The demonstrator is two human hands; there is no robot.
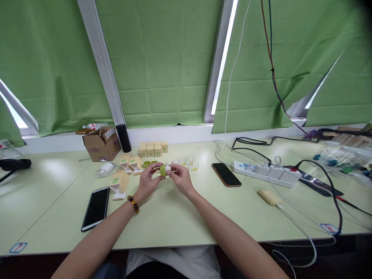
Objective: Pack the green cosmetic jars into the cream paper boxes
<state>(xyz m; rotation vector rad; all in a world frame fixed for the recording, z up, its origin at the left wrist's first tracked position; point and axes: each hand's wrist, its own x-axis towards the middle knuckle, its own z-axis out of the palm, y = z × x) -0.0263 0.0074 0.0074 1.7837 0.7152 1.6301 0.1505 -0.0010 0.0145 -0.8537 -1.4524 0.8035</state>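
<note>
Above the table, my left hand (147,181) pinches a small green round piece (162,171), possibly a cap or jar. My right hand (182,179) has its fingers closed on a small white round piece (167,169) against the green one. Whether the two are joined I cannot tell. Just behind my left hand lie more green pieces (150,163). Beyond my right hand sit several small clear containers (190,164) with yellow spots inside. Left of my hands stand opened kraft-paper boxes (119,183) with green-windowed faces.
Closed small kraft boxes (153,149) stand in a group near the wall. A cardboard carton (101,144) and a black cylinder (123,138) are at back left. Phones (95,208) (226,174) flank my arms. A power strip (266,173) with tangled cables occupies the right.
</note>
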